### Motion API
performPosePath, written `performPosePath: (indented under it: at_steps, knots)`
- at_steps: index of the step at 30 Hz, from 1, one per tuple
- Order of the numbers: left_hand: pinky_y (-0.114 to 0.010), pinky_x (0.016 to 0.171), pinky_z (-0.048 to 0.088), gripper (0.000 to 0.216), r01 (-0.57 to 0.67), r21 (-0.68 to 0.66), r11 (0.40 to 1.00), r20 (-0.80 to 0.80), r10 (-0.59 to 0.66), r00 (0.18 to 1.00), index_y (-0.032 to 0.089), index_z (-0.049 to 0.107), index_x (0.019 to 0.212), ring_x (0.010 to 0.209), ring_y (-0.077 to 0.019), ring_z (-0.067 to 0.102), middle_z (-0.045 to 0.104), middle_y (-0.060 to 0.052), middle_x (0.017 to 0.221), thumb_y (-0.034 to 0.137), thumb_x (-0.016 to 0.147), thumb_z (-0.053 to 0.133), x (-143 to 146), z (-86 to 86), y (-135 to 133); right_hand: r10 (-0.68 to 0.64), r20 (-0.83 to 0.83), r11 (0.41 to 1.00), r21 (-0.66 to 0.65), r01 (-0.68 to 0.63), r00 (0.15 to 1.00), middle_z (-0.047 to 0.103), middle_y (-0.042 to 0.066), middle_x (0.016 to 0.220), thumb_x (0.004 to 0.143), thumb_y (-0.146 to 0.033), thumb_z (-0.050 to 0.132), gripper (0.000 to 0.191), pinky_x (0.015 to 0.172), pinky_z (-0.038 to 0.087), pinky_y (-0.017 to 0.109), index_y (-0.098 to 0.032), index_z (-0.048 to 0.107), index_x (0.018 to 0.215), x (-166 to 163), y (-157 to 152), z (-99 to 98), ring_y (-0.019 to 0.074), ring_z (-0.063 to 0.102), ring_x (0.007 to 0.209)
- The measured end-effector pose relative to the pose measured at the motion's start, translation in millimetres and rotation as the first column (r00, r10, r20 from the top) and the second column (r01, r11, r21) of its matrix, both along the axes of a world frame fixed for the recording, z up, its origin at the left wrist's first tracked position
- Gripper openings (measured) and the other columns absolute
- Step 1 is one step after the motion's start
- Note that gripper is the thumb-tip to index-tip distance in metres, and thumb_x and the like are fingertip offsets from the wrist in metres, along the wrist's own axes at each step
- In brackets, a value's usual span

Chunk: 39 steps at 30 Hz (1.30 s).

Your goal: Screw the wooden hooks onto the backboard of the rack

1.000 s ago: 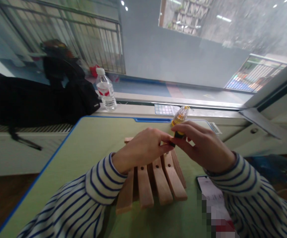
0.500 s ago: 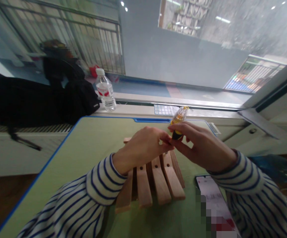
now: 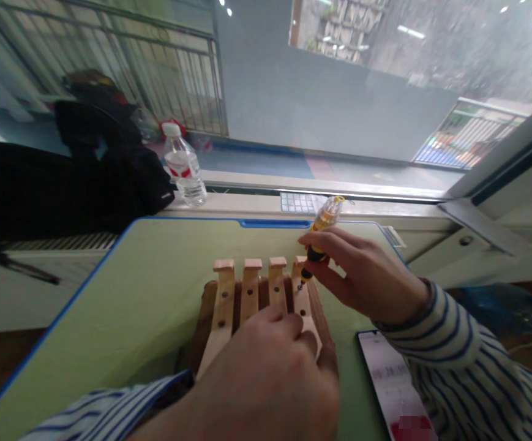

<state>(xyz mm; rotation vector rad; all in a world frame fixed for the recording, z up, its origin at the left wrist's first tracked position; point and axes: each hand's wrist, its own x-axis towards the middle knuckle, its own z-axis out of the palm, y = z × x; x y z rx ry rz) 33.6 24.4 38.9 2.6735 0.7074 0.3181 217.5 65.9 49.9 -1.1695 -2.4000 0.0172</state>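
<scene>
A wooden slat assembly (image 3: pixel 247 294) of several pale slats on darker crosspieces lies in the middle of the green desk (image 3: pixel 132 318). My right hand (image 3: pixel 367 278) grips a small yellow-and-black screwdriver (image 3: pixel 319 229), its tip down on the rightmost slat near a hole. My left hand (image 3: pixel 275 380) rests over the near end of the slats, fingers curled and pressing on the wood, close to the camera.
A phone (image 3: pixel 392 386) lies face up at the desk's right front. On the windowsill behind stand a water bottle (image 3: pixel 182 165), a black bag (image 3: pixel 63 184) and a small calculator (image 3: pixel 300 202). The desk has a blue rim.
My left hand left the screwdriver tip and came back to the near end of the slats. The screwdriver tip now sits on the rightmost slat. The far slat ends are uncovered.
</scene>
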Motion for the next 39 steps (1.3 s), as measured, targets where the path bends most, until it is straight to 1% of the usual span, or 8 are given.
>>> performPosePath:
  at_steps: [2,4,8,13,21,27,36,39]
  knots:
    - [-0.04,0.071,0.044,0.019,-0.038,0.053,0.998,-0.03,0.04,0.999,0.032,0.067,0.089,0.076,-0.0257,0.06,0.068,-0.005,0.08,0.036,0.072,0.059,6,-12.4,-6,0.005,0.005,1.0,-0.006,-0.005,1.0,0.061,0.005,0.102,0.086,-0.025,0.046,0.028,0.072,0.048,0.027,-0.016,0.05,0.113,1,1,0.1,0.013,0.059,0.081]
    - [-0.037,0.068,0.044,0.015,-0.063,0.137,0.989,-0.075,0.073,0.994,0.026,0.067,0.085,0.073,-0.0227,0.06,0.067,-0.006,0.074,0.027,0.078,0.054,11,-19.5,-9,0.011,0.01,1.0,-0.012,-0.011,1.0,0.061,0.005,0.102,0.086,-0.024,0.046,0.029,0.073,0.048,0.027,-0.016,0.049,0.114,2,1,0.2,0.0127,0.059,0.082]
    - [-0.031,0.067,0.043,0.014,0.0,0.296,0.955,-0.137,0.042,0.99,0.014,0.064,0.082,0.07,-0.018,0.059,0.066,-0.005,0.071,0.013,0.082,0.05,19,-19.0,-12,0.02,0.019,1.0,-0.012,-0.02,1.0,0.06,0.005,0.104,0.087,-0.024,0.045,0.029,0.075,0.048,0.027,-0.015,0.049,0.115,3,2,0.6,0.0126,0.059,0.083]
    - [-0.031,0.068,0.043,0.015,0.055,0.388,0.92,-0.151,0.004,0.988,0.012,0.063,0.087,0.072,-0.0177,0.059,0.066,-0.005,0.075,0.008,0.08,0.051,23,-18.3,-13,0.027,0.02,1.0,-0.016,-0.027,0.999,0.06,0.005,0.104,0.087,-0.024,0.045,0.029,0.074,0.048,0.027,-0.015,0.049,0.114,4,3,1.0,0.0126,0.059,0.084]
    - [-0.032,0.07,0.043,0.019,0.009,0.357,0.934,-0.094,0.026,0.995,0.014,0.064,0.082,0.073,-0.0174,0.058,0.066,-0.005,0.074,0.009,0.083,0.046,27,-23.3,-13,0.028,0.029,1.0,-0.012,-0.028,0.999,0.06,0.005,0.103,0.087,-0.024,0.045,0.029,0.073,0.048,0.027,-0.014,0.049,0.114,5,3,1.8,0.0126,0.059,0.082]
    - [-0.032,0.067,0.042,0.018,-0.019,0.297,0.955,-0.076,0.044,0.996,0.014,0.063,0.075,0.068,-0.0175,0.057,0.064,-0.005,0.068,0.012,0.082,0.047,28,-18.5,-12,0.024,0.022,1.0,-0.017,-0.024,0.999,0.06,0.005,0.105,0.087,-0.025,0.044,0.029,0.075,0.048,0.027,-0.015,0.049,0.115,6,2,1.1,0.0124,0.059,0.084]
    - [-0.032,0.067,0.043,0.019,-0.017,0.271,0.962,-0.034,0.027,0.999,0.014,0.062,0.077,0.064,-0.0167,0.057,0.064,-0.005,0.067,0.016,0.084,0.045,29,-17.9,-12,0.019,0.029,1.0,-0.021,-0.019,0.999,0.059,0.004,0.105,0.088,-0.025,0.044,0.029,0.074,0.048,0.027,-0.016,0.048,0.114,4,3,1.1,0.0118,0.059,0.082]
    - [-0.033,0.071,0.044,0.019,-0.014,0.254,0.967,-0.038,0.024,0.999,0.016,0.063,0.078,0.066,-0.0167,0.058,0.065,-0.004,0.068,0.021,0.084,0.046,25,-11.7,-11,0.018,0.027,1.0,-0.026,-0.017,0.999,0.059,0.004,0.105,0.087,-0.025,0.044,0.029,0.074,0.048,0.026,-0.016,0.048,0.114,4,2,1.3,0.0116,0.059,0.082]
